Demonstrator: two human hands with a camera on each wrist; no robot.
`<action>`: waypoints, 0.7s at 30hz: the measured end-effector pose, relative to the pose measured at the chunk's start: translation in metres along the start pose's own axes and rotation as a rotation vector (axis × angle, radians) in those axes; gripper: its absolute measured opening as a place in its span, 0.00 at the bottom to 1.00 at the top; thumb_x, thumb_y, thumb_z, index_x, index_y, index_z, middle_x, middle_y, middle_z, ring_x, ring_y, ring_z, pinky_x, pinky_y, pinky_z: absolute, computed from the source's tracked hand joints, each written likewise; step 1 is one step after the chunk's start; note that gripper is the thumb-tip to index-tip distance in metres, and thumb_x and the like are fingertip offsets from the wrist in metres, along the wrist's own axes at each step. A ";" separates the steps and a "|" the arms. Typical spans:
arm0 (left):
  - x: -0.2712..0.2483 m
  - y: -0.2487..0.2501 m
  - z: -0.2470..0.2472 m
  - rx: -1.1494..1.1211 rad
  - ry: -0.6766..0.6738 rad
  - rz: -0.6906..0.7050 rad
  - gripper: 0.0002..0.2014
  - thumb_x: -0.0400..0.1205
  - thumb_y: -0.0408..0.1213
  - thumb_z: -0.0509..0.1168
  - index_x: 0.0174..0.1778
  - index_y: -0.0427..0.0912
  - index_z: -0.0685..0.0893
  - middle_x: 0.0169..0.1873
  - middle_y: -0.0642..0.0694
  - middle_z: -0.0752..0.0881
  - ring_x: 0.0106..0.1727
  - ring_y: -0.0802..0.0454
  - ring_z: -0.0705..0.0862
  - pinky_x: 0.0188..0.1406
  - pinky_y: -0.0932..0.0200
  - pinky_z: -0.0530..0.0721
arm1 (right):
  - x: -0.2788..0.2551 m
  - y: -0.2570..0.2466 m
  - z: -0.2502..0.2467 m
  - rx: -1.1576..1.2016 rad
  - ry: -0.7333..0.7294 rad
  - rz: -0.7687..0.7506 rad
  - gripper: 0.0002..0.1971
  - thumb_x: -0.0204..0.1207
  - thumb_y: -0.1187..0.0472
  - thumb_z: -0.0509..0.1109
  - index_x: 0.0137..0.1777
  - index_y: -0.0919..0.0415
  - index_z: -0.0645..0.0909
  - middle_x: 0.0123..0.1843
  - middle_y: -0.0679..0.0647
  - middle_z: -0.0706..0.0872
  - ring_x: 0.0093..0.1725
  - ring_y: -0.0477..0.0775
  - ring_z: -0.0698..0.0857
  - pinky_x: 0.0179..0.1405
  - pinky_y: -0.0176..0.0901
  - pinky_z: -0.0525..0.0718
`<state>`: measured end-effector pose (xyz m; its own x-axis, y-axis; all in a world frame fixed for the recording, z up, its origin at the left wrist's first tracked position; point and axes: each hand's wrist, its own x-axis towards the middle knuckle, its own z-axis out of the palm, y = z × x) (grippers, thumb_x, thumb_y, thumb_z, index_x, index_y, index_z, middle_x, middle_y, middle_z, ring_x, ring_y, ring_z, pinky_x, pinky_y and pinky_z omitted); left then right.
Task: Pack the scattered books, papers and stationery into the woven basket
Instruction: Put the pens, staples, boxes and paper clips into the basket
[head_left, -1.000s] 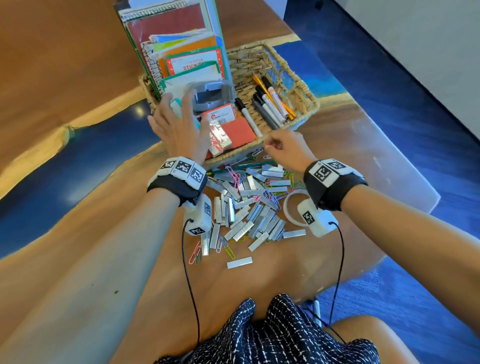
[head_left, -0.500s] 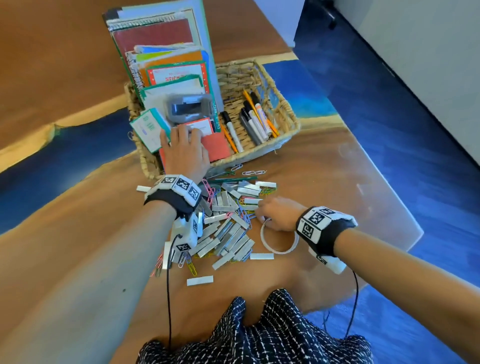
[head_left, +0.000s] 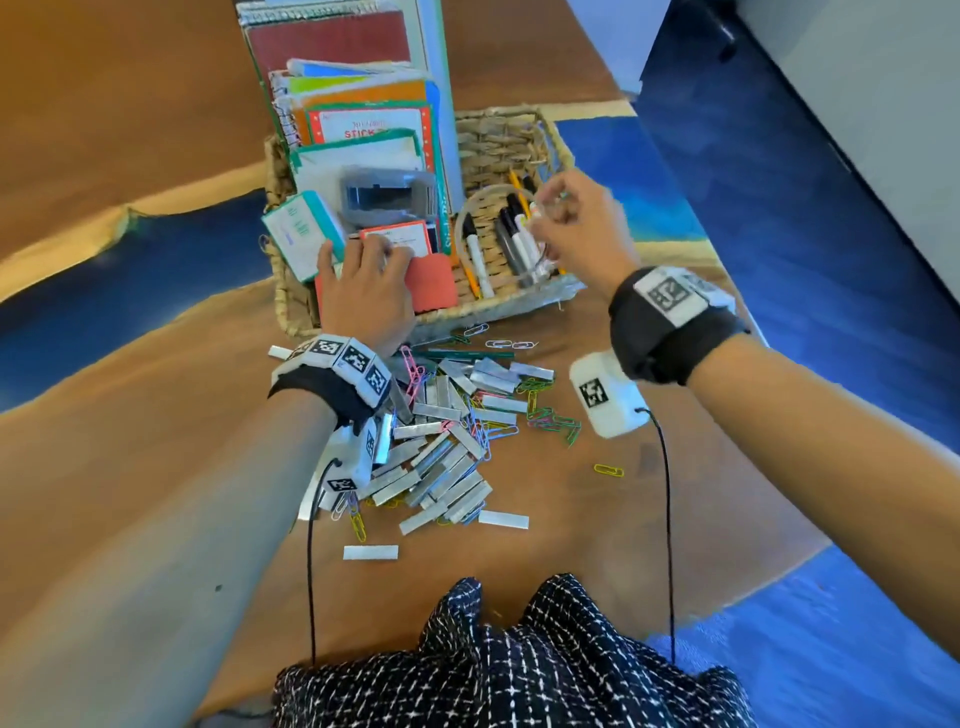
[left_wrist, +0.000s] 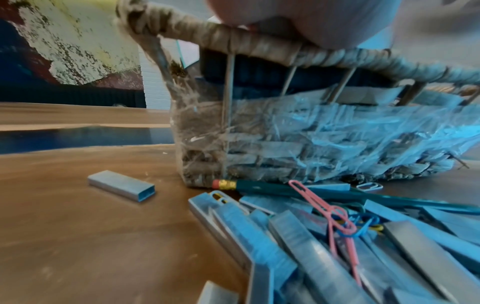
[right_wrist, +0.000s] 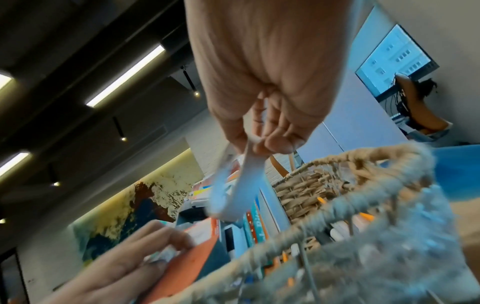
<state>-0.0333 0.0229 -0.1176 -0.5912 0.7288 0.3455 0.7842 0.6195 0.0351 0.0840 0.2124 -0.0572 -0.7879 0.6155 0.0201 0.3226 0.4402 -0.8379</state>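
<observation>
While the right hand (head_left: 574, 228) pinches the clear tape ring (head_left: 480, 208) above the woven basket's (head_left: 498, 306) right side, a loose grip could drop it onto the markers (head_left: 511, 239); the left hand (head_left: 363, 288) presses flat on the near-left booklets (head_left: 431, 280).

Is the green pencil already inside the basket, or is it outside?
Outside. The green pencil lies flat on the table against the foot of the basket.

Tan woven basket (head_left: 511, 137), red notebook (head_left: 332, 39), silver staple strips (head_left: 441, 467), black-white checked skirt (head_left: 509, 665).
</observation>
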 end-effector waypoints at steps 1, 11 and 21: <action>0.000 0.000 0.001 -0.009 -0.006 -0.005 0.15 0.76 0.36 0.53 0.52 0.38 0.81 0.51 0.37 0.81 0.56 0.36 0.79 0.66 0.34 0.68 | 0.009 0.000 0.002 0.000 0.037 0.013 0.08 0.74 0.64 0.69 0.45 0.54 0.72 0.28 0.47 0.70 0.31 0.51 0.74 0.40 0.47 0.78; -0.001 -0.003 0.003 -0.069 -0.003 -0.018 0.18 0.79 0.43 0.50 0.55 0.40 0.80 0.53 0.38 0.80 0.58 0.37 0.77 0.69 0.37 0.63 | 0.024 0.006 0.065 -0.365 -0.168 0.048 0.15 0.76 0.57 0.70 0.59 0.63 0.77 0.43 0.55 0.79 0.47 0.55 0.77 0.43 0.41 0.74; -0.003 -0.004 0.008 -0.052 0.075 -0.024 0.13 0.79 0.40 0.55 0.52 0.41 0.82 0.50 0.39 0.82 0.54 0.36 0.80 0.66 0.38 0.70 | 0.009 0.003 0.077 -0.495 -0.223 -0.018 0.14 0.81 0.61 0.61 0.54 0.72 0.82 0.48 0.69 0.85 0.50 0.66 0.82 0.46 0.48 0.78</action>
<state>-0.0361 0.0207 -0.1261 -0.5957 0.6890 0.4128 0.7799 0.6192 0.0918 0.0373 0.1690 -0.1016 -0.8704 0.4752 -0.1289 0.4741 0.7380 -0.4801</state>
